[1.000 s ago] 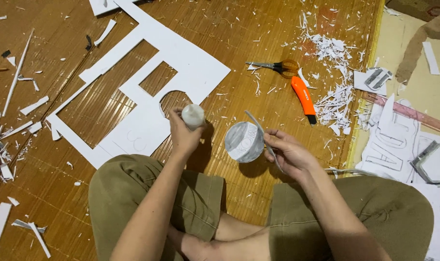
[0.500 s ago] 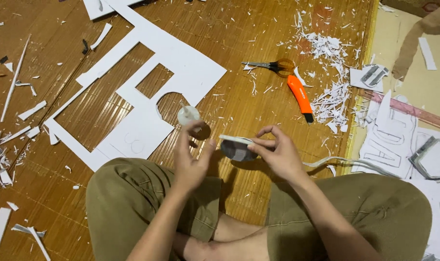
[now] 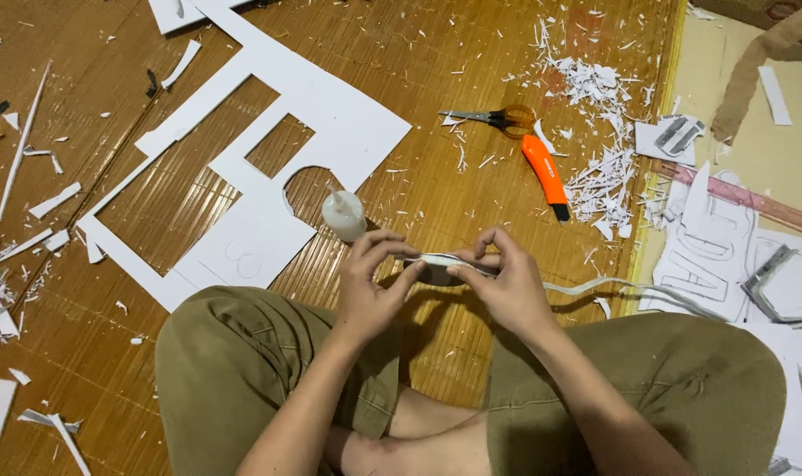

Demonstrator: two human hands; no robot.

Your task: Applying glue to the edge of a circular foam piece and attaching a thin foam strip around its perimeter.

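Both my hands meet above my crossed legs. My left hand (image 3: 372,284) and my right hand (image 3: 499,280) pinch a small flat white foam-board piece (image 3: 442,262) between the fingertips, seen edge-on. A long thin white strip (image 3: 595,286) trails from it to the right. A small white glue bottle (image 3: 343,214) stands upright on the floor just beyond my left hand, untouched.
A large white board with cut-out windows (image 3: 268,150) lies on the bamboo mat (image 3: 436,115). Orange-handled scissors (image 3: 493,117) and an orange utility knife (image 3: 544,174) lie beyond my right hand among white scraps. Cut letter shapes (image 3: 709,256) lie at right.
My left hand set the glue bottle down on the floor and joined my right hand. The white piece was turned from face-up to edge-on and is now held by both hands.
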